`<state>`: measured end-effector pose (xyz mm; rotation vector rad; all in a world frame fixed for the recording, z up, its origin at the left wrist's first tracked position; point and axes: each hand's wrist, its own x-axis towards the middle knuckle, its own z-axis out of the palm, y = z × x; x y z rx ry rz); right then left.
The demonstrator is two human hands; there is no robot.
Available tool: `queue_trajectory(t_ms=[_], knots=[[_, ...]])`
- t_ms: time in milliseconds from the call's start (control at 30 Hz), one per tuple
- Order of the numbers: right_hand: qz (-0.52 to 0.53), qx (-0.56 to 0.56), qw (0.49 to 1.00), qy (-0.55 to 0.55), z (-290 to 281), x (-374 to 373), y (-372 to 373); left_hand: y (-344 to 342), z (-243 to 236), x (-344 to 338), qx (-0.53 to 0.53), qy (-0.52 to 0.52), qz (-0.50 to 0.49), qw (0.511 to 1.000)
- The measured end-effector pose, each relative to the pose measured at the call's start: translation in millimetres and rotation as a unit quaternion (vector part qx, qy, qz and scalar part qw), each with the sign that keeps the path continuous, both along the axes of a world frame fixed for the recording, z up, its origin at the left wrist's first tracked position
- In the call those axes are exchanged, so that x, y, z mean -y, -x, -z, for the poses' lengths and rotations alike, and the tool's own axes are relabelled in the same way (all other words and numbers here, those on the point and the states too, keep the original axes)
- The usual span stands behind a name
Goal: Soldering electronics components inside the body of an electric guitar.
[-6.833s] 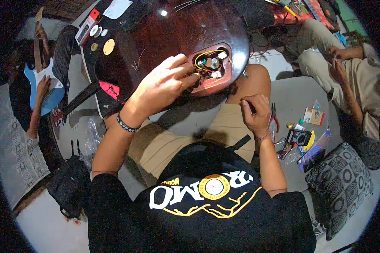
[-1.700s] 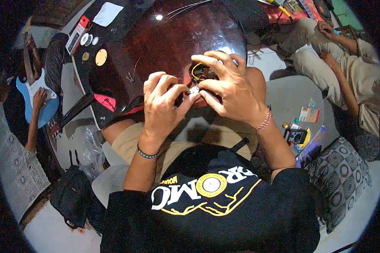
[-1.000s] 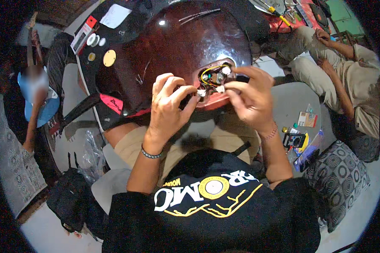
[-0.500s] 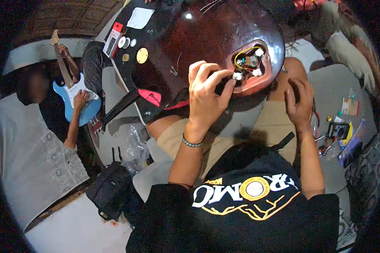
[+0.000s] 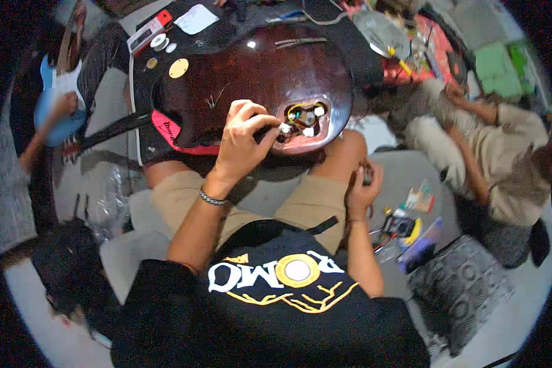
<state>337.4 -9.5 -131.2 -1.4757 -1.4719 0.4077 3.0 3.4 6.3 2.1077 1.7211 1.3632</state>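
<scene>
A glossy dark red-brown guitar body (image 5: 245,73) lies back side up in front of me, over my knees and a black surface. Yellow wire and several white-topped electronic parts show in its uncovered control cavity (image 5: 313,122). My left hand (image 5: 242,141) reaches to the cavity's near left edge, thumb and fingers pinched at one white-topped part; the fingertips hide what they grip, if anything. Beside my right knee, my right hand (image 5: 363,191) is closed round a small dark object (image 5: 367,178) whose kind I cannot make out.
A round cream cover plate (image 5: 179,69) and loose wire strands (image 5: 214,97) rest on the guitar. Beyond are spools (image 5: 159,42), a red-topped box (image 5: 150,32) and paper (image 5: 196,19). Tools (image 5: 402,227) lie on the right seat. Other people sit left, with a blue guitar (image 5: 58,113), and right.
My view has swung right, showing more of the right side. My right hand, formerly raised with loose fingers, has curled round a small dark object. My left hand stays at the cavity.
</scene>
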Motion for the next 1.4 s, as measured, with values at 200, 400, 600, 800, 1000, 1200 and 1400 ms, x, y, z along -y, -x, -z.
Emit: queue_trajectory(t_ms=[200, 400, 600, 800, 1000, 1200, 1400], knots=[[-0.052, 0.006, 0.999, 0.015, -14, 26, 5, 1, 16, 3, 0.008, -0.009, 0.028, 1.0], [-0.108, 0.013, 0.994, 0.025, -28, 21, 27, 3, 8, 0, 0.001, -0.005, 0.032, 0.999], [-0.253, 0.183, 0.942, -0.122, -145, -27, 94, 3, 10, -7, -0.006, -0.024, 0.051, 0.998], [-0.341, 0.327, 0.877, -0.089, -168, -62, 126, 3, 8, -5, -0.002, -0.033, 0.062, 0.998], [-0.33, 0.309, 0.886, -0.098, -165, -62, 129, 3, 8, -7, -0.001, -0.02, 0.075, 0.997], [-0.253, 0.28, 0.924, -0.061, -162, -46, 141, -6, 3, 5, 0.016, -0.034, -0.017, 0.999], [-0.228, 0.237, 0.941, -0.085, -143, -43, 141, -20, 2, 16, -0.032, -0.013, -0.016, 0.999]])
